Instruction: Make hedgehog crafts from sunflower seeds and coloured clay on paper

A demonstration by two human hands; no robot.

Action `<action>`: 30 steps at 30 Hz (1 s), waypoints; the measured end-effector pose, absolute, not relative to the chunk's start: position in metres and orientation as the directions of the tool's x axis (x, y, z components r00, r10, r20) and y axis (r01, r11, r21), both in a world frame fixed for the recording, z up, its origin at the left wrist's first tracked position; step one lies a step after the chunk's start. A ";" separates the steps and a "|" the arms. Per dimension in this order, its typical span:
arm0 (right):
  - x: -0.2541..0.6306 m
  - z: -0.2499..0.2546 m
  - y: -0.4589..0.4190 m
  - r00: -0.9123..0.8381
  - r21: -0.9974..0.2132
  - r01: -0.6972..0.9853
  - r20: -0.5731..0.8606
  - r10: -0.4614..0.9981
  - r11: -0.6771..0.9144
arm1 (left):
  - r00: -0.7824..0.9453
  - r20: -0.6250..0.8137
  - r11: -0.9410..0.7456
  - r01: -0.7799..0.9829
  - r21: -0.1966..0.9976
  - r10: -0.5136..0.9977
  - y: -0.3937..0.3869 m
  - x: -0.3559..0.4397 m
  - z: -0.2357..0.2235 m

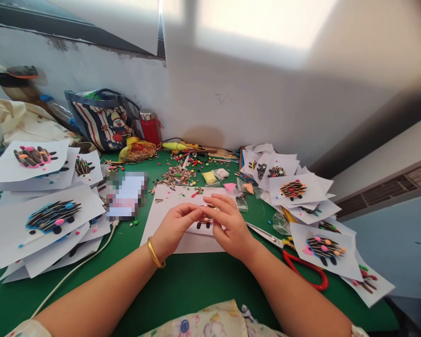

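Note:
My left hand [177, 224] and my right hand [233, 227] meet over a white sheet of paper [157, 234]. The left thumb and index finger are pressed together, their tips touching the right fingertips. My right fingers are partly stretched, with the thumb lower down. Anything small pinched where the fingertips meet is hidden. Just below them, partly covered, is a hedgehog picture [205, 223] of dark striped seeds with orange and pink dots and black feet. Bits of green and red clay [197, 192] lie along the sheet's upper edge.
Red-handled scissors [307, 271] lie right of the sheet. Finished hedgehog pictures are stacked at left [84, 199] and right [324, 248]. A phone [128, 194] with a white cable [87, 260], scattered sunflower seeds [177, 177], yellow clay [209, 177], a striped bag [101, 121] and a red bottle [150, 128] stand around.

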State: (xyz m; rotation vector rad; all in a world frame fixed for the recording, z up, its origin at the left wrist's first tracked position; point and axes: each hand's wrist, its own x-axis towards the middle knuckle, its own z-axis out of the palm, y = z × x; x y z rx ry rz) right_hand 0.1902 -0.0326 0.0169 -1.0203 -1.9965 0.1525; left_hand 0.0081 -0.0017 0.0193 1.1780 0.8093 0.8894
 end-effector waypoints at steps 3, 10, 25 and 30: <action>0.191 0.016 -0.032 -0.289 -0.451 0.614 0.636 0.716 0.648 | 0.442 -0.078 0.153 -0.137 0.979 0.893 -0.001 0.008 0.019; 0.190 0.017 -0.033 -0.299 -0.455 0.607 0.629 0.718 0.652 | 0.434 -0.090 0.159 -0.127 0.979 0.897 -0.002 0.011 0.017; 0.190 0.017 -0.033 -0.282 -0.453 0.602 0.649 0.706 0.657 | 0.438 -0.071 0.102 -0.047 0.994 0.896 -0.003 0.009 0.021; 0.189 0.016 -0.034 -0.319 -0.460 0.586 0.626 0.712 0.667 | 0.435 -0.023 0.021 0.010 1.000 0.900 -0.004 0.008 0.026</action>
